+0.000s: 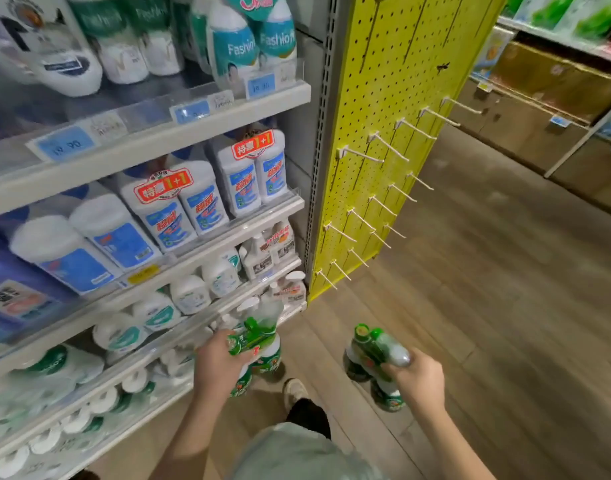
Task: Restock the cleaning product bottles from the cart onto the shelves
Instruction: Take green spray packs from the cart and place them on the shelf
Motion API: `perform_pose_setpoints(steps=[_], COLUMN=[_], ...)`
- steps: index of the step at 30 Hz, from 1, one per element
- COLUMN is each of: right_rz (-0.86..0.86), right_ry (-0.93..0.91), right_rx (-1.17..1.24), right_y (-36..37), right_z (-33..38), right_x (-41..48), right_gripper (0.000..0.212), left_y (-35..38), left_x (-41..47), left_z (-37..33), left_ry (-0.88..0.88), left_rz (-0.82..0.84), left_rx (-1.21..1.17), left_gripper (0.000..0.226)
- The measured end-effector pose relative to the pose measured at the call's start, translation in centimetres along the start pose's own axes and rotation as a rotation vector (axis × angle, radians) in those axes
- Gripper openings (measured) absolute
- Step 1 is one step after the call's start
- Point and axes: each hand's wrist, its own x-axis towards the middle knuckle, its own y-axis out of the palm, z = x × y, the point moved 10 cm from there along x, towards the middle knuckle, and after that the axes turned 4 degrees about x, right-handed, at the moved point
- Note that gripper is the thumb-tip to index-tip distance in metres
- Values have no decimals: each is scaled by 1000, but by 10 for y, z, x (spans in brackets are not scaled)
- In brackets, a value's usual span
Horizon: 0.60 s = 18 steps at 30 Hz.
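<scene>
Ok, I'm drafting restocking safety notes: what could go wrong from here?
The left hand and right hand each grip a twin pack one-handed; the left pack or right pack could slip to the floor.
The left pack hangs close to the spray bottles at the shelf edge and might knock them over.
Bare pegboard hooks jut out nearby; an arm could snag.

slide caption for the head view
Left hand holds a green bottle twin-pack at the white shelves; right hand holds a second twin-pack; yellow pegboard beyond.
</scene>
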Motion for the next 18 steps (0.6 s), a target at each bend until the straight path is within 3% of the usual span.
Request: perform_pose_setpoints(steps=[9,18], right_rz=[70,324], right_ry=[-238,-613], right_rx=[444,895], right_y=[-53,-115], right_z=[144,317], right_x=[66,76], right_gripper=[30,32], left_y=[-31,-166], left_x=[41,-3], left_z=[-100,-219], left_ry=[26,184], left_rz=[-72,-475], left_rx=[-106,-411], left_gripper=[44,49])
